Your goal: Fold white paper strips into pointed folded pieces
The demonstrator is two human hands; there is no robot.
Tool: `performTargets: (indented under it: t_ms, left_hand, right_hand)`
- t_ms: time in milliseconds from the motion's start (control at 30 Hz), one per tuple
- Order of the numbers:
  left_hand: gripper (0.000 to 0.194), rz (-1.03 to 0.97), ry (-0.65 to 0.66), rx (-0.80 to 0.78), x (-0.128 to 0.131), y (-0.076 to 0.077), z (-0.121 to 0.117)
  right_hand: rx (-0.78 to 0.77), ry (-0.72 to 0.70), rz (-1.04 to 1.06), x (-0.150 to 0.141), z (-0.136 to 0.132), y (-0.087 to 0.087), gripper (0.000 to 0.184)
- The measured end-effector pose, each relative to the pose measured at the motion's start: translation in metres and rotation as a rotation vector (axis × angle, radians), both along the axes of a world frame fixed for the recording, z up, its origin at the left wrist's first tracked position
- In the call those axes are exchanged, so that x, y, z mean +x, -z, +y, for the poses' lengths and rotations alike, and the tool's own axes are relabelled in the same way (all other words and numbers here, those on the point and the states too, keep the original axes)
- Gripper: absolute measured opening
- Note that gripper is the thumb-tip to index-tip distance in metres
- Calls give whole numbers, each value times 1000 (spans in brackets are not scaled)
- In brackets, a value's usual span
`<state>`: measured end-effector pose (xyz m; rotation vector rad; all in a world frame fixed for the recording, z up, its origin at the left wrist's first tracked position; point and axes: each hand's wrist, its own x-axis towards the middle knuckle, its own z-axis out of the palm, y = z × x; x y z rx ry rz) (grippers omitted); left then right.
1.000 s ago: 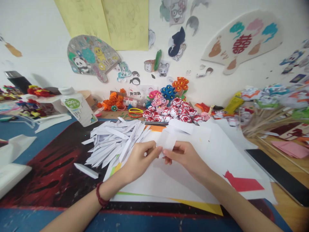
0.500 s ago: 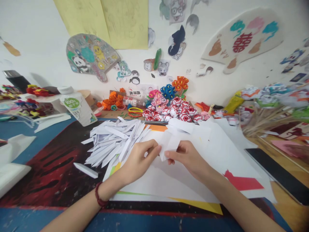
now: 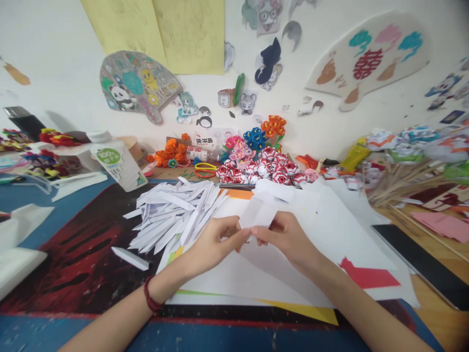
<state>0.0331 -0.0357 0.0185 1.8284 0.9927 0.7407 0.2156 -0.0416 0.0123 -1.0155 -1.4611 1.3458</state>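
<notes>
Right now, both hands are pinching a small folded piece of white paper (image 3: 258, 211) between thumb and fingers. The left hand (image 3: 220, 239) is closed on its lower left edge, and the right hand (image 3: 291, 238) is clamped on the lower right, the two thumb tips nearly meeting (whether they actually touch is hard to tell). The piece stands tilted up from the fingers, above large white sheets (image 3: 264, 281) laid over a dark, red-streaked mat (image 3: 91, 244). Yellow paper (image 3: 313, 313) peeks out from under the near edge of the sheets.

Just beyond the left hand, a loose heap of folded white strips (image 3: 172, 210) lies partly on the mat, with a single strip (image 3: 130, 258) apart from it (nearer the person). A scrap of red paper (image 3: 372, 275) rests on the sheets beyond the right forearm, and a black phone-like slab (image 3: 421, 264) lies slantwise farther right.

Behind the work, red-and-white rosettes (image 3: 271, 168) sit bunched near blue flowers (image 3: 255, 139) and orange flowers (image 3: 274, 128). A white bottle (image 3: 119, 164) with a green label leans near the mat's far edge. A dark red bracelet (image 3: 150, 294) circles the left wrist.
</notes>
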Motion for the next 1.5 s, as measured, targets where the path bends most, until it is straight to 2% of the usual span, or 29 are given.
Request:
performTargets:
  t_ms: [300,533,667,867,1033,1100,1167,1300,1500]
  left_hand:
    - [28,-22,70,1,-4,1,1]
    - [24,-42,26,17,-1,5,1]
    - [26,-9,-44,76,-1,9,2]
    - [29,26,-76,152,-4,11,9]
    - [28,163,-71,206,-11,11,19]
    - [28,206,-69,208,-13,12,22]
    - [28,240,-80,228,-14,15,24]
    - [20,274,-92,270,-14,21,26]
    - [17,296,-30,250,-14,23,26]
  right_hand:
    - [12,55,-3,-1,0,1,20]
    - [-17,95,2,0,3,2,21]
    - [-50,66,-14,0,2,2,23]
    - [-59,-48,-70,1,4,4,25]
    - [-28,81,-48,13,17,5,28]
    - [6,73,-114,21,22,7,27]
    - [-12,-32,-228,26,26,11,28]
    - [14,-19,-359,30,30,20,39]
    - [3,-35,-489,27,32,25,41]
